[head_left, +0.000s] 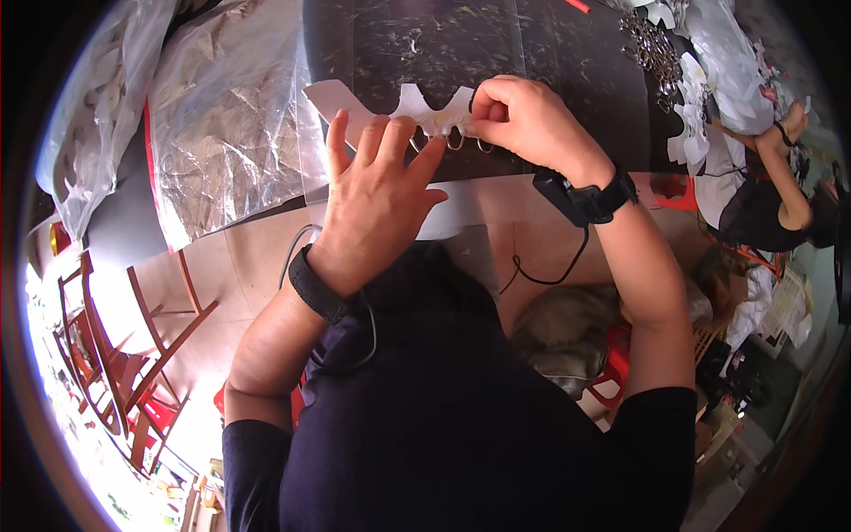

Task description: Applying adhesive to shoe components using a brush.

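On the dark table in front of me lies a white card (341,102) with a notched far edge. Several thin metal rings (455,140) stick out along its near edge. My left hand (377,191) rests over the card's left and middle part, fingers spread, with the index fingertip beside the rings. At the card's right end my right hand (527,120) is closed, thumb and index finger pinched together at the card's edge. Its fingers partly hide that end, so any small piece between them cannot be made out.
Clear plastic packaging (230,124) covers the table's left part. A heap of metal clasps (654,53) and more white cards (693,115) lie at the far right. Another person's arm (782,146) reaches in there. A cable (554,279) hangs from my right wrist. A wooden chair (111,355) stands left.
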Action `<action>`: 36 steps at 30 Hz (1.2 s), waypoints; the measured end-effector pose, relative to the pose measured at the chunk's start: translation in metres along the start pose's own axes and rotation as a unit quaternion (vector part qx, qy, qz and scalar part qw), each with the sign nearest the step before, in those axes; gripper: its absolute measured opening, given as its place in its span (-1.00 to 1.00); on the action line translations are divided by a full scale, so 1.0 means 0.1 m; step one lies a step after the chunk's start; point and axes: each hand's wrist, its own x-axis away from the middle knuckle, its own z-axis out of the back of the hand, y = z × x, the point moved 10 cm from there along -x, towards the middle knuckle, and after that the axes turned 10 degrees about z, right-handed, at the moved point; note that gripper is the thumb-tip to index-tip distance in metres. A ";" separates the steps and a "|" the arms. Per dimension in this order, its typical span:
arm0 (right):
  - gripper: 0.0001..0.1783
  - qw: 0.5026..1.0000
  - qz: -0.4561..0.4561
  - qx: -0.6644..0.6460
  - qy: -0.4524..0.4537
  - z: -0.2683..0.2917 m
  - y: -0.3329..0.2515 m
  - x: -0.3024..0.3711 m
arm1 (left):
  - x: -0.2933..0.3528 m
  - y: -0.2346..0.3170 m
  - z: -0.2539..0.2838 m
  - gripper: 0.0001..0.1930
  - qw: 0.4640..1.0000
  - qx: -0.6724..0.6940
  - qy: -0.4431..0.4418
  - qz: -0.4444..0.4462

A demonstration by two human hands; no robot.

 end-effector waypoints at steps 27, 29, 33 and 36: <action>-0.77 0.990 0.013 0.120 0.069 0.08 -0.20 0.46 | 0.36 0.01 -0.52 -0.77 0.767 0.544 -0.276 0.198; -0.80 0.995 -0.016 0.093 0.044 0.01 -0.18 0.50 | 0.40 -0.03 -0.62 -0.74 0.737 0.579 -0.280 0.208; -0.85 0.985 -0.142 -0.099 -0.008 -0.24 -0.03 0.63 | 0.38 -0.04 -0.56 -0.69 0.720 0.637 -0.209 0.180; -0.86 0.948 -0.169 -0.267 0.034 -0.32 -0.05 0.69 | 0.36 -0.16 -0.47 -0.70 0.681 0.691 -0.137 0.202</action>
